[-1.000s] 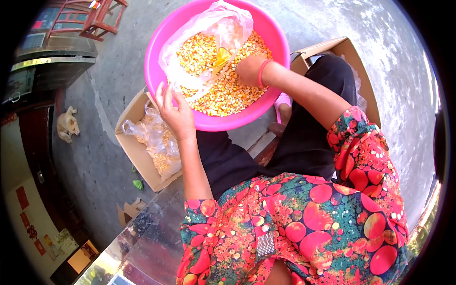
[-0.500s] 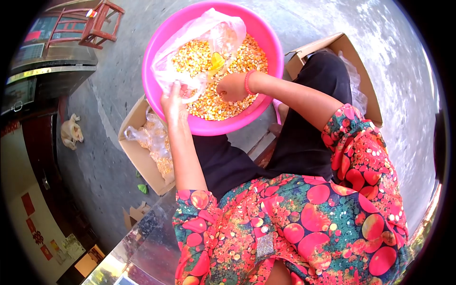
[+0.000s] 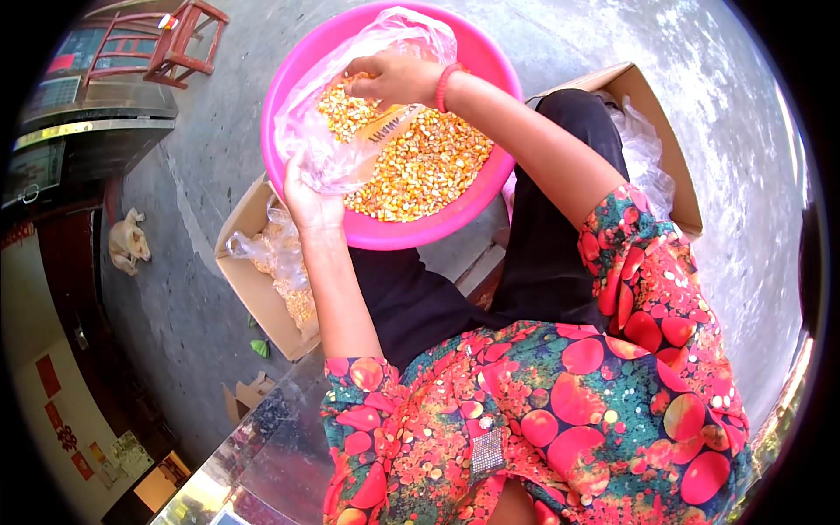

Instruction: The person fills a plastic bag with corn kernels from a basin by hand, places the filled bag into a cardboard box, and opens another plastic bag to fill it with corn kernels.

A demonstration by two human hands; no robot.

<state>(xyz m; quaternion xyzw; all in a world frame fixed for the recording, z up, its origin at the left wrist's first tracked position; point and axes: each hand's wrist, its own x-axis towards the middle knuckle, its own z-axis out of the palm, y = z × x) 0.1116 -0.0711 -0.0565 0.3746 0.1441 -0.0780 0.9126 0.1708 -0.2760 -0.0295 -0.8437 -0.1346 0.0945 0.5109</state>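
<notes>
A pink basin [image 3: 512, 83] holds loose yellow corn kernels [image 3: 429, 166]. Inside it lies a clear plastic bag [image 3: 328, 168] with dark lettering on its side and corn kernels [image 3: 344, 114] within. My left hand [image 3: 311, 199] is closed on the bag's near edge at the basin's left rim; its fingertips are partly hidden by the plastic. Over the bag's mouth, my right hand [image 3: 398, 80] points left with its fingers apart and slightly bent. A red bracelet [image 3: 444, 86] circles the right wrist.
A cardboard box [image 3: 249, 289] with bagged kernels stands left of my legs, and another box [image 3: 687, 166] with plastic bags stands at the right. A dog [image 3: 129, 242] lies on the concrete floor. A wooden chair [image 3: 179, 48] is at upper left.
My right hand has risen from the loose kernels and moved up and left over the bag. My left hand has shifted slightly down, still holding the bag, whose lettered side now shows.
</notes>
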